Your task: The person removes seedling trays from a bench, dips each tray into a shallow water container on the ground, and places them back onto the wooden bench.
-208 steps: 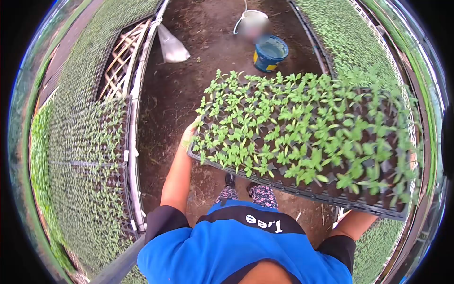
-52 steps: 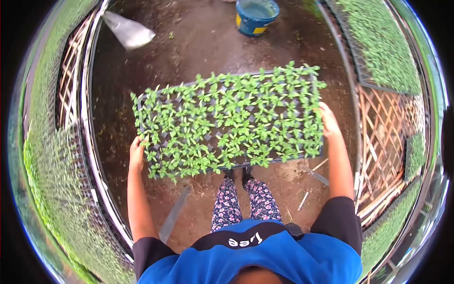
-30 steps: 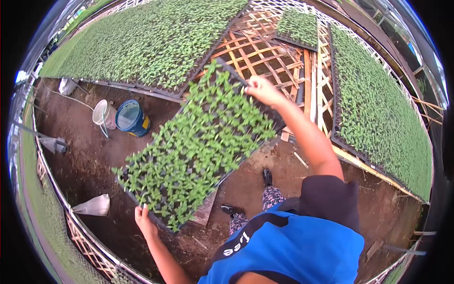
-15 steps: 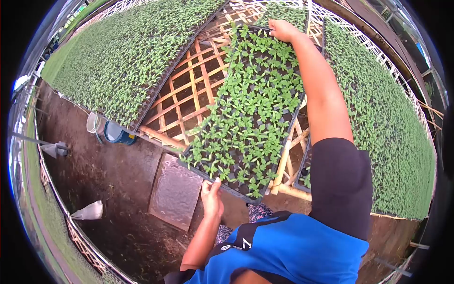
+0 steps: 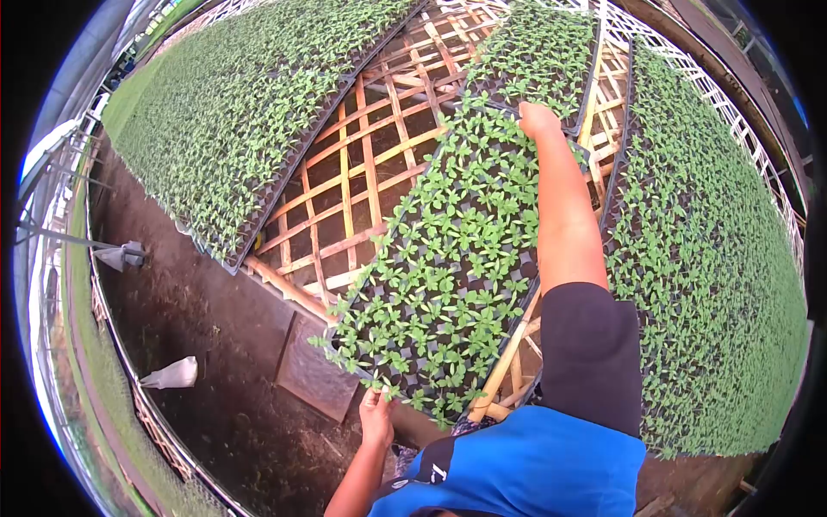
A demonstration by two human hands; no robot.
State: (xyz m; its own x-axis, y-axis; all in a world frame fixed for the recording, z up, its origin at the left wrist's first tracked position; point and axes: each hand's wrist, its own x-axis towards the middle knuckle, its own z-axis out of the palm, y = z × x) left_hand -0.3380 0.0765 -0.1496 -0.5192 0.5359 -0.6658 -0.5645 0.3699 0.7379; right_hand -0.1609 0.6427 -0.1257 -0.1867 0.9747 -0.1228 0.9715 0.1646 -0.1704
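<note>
A dark tray of green seedlings [image 5: 448,258] lies lengthwise over the slatted bench in front of me. My right hand [image 5: 537,122] is closed on its far right corner, with the fingers partly hidden behind the edge. At the near left end, my left hand [image 5: 376,415] grips the tray's rim, fingers pressed together under the leaves. Just beyond the far end sits another seedling tray [image 5: 538,60], close to my right hand.
Wooden lattice [image 5: 362,164] shows left of the tray. Dense seedling trays cover the left bench area [image 5: 233,112] and the right one [image 5: 706,258]. A flat slab [image 5: 317,366] lies on the ground below, and a white bag [image 5: 172,373] hangs at the lower left.
Both hands and the held tray appear lower in view. The tray beyond it now shows more fully, and the buckets at the left are no longer visible.
</note>
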